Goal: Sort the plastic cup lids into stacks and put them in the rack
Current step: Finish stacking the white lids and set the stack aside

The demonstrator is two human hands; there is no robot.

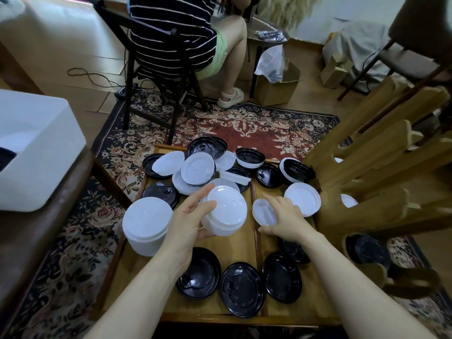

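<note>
My left hand [188, 221] grips a short stack of white lids [226, 211] tilted above the wooden table [239, 243]. My right hand [285, 216] pinches a single small translucent white lid [264, 212] just right of that stack. A taller white stack [146, 225] stands at the table's left edge. Loose white and black lids [195, 168] lie piled at the far side. Three black lids [242, 289] lie flat near me. The wooden rack [371, 192] stands on the right, with black lids [367, 252] in its near slot and white lids showing in its farther slots.
A person in a striped shirt sits on a dark chair [156, 69] beyond the table. A white bin [36, 152] rests on a bench at left. A patterned rug [244, 128] covers the floor; a cardboard box [276, 84] stands farther back.
</note>
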